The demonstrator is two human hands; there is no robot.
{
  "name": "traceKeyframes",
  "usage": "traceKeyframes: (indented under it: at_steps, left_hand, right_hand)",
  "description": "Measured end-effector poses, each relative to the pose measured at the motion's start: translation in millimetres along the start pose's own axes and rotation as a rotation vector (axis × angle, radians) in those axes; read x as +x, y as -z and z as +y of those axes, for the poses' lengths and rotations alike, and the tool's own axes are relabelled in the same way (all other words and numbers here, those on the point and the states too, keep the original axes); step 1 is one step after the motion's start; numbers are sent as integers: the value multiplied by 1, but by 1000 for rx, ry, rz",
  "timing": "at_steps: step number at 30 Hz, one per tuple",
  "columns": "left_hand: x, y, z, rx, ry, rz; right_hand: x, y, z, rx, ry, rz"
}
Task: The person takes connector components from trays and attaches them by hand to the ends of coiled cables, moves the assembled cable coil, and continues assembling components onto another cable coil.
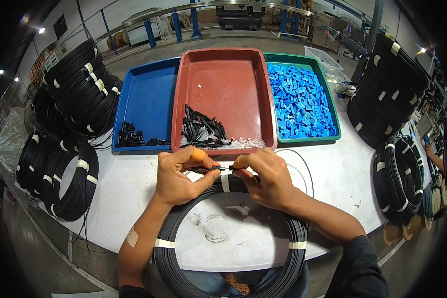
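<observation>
Fingertips of my left hand (186,174) and right hand (267,176) pinch a slim black piece (223,168), long axis left-right, above the cable coil's (297,228) far side, nearside of the red tray (227,89). Tape band (225,184) print unreadable. Table (337,191) bare rightward; coil overhangs its near edge.

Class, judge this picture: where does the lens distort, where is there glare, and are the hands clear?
Head view: the near edge of the white table bows, and the corners go black; head view: an upper-left lamp glares white; head view: the left hand and right hand look fairly sharp.
</observation>
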State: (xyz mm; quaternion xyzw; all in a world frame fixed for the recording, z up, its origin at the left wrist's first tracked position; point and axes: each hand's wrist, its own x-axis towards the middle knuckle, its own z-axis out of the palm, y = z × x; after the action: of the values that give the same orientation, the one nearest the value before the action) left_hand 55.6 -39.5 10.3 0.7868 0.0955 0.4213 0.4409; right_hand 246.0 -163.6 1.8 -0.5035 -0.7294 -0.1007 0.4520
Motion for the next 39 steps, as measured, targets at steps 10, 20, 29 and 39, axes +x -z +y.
traceKeyframes:
  at_steps: [10, 20, 29, 39]
  left_hand:
    - [0, -1, 16, -74, 152, -178]
    - [-3, -6, 17, 272, -179, -169]
    - [3, 0, 8, 465, -398, -151]
    - [1, -5, 6, 286, -231, -108]
  right_hand:
    - [-2, 1, 4, 112, 327, 119]
    - [-3, 6, -1, 298, -33, -25]
    - [-1, 1, -4, 347, -318, -58]
    - [-3, 1, 4, 118, 92, 87]
